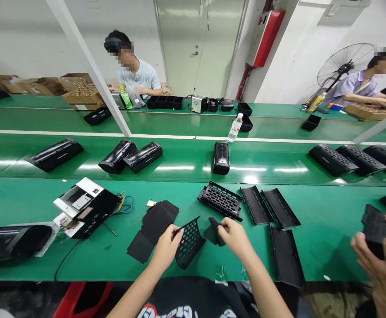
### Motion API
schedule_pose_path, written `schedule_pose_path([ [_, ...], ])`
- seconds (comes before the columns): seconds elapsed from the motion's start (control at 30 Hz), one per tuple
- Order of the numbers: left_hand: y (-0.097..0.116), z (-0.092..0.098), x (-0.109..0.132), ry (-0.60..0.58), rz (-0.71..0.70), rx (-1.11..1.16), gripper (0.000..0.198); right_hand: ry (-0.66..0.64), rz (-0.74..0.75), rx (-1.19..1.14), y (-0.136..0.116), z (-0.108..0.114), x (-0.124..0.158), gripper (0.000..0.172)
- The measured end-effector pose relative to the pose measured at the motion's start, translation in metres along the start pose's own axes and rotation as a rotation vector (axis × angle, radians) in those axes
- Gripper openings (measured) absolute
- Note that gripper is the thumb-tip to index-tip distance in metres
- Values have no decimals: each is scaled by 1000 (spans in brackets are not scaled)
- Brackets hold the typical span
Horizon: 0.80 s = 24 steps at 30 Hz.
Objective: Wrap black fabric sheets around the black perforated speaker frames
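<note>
white walls [279, 75], a pale green door [198, 44], a red wall cabinet [265, 37], a fan [343, 66]

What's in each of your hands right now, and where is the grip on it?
Left hand grips a black perforated panel by its left edge; right hand pinches a black sheet by its edge.

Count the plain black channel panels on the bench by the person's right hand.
3. One channel panel and a second lie side by side beyond the right hand; the third lies nearer the front edge of the green bench. Others could be hidden.
</note>
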<state>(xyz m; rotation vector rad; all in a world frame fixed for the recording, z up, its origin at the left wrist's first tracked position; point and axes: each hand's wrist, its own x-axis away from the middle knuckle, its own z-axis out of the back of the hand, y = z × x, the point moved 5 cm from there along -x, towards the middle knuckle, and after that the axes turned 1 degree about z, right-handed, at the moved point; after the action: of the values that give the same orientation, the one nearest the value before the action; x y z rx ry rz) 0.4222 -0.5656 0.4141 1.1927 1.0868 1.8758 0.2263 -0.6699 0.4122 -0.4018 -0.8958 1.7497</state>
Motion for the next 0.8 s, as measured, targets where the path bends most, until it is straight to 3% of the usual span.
schedule_pose_path([
  [0.13, 5, -15, 3, 39, 4, 111, 25, -166, 266, 55, -64, -39, 24, 7],
  [0.23, 3, -17, 5, 68, 31, 214, 26, -275, 379, -63, -79, -46, 37, 12],
  [0.33, 1, -14, 7, 42, 112, 370, 30, -225, 359, -271, -62, -28, 34, 20],
  [0.43, 3, -12, 10, -32, 199, 534, 32, 47, 87, -283, -16, 2, 21, 31],
  [0.47, 5, -12, 12, -46, 227, 571, 32, 79, -27, -280, 1, 8, 19, 38],
  [0.53, 8, -12, 14, -53, 273, 613, 32, -23, -180, -349, 26, 10, 17, 49],
  [0.63, 11, -15, 14, -81, 292, 621, 35, -258, -217, -532, 39, 0, 19, 39],
  [0.8, 4, -17, 0, -131, 136, 483, 39, -226, -249, -595, 45, -7, 22, 40],
])
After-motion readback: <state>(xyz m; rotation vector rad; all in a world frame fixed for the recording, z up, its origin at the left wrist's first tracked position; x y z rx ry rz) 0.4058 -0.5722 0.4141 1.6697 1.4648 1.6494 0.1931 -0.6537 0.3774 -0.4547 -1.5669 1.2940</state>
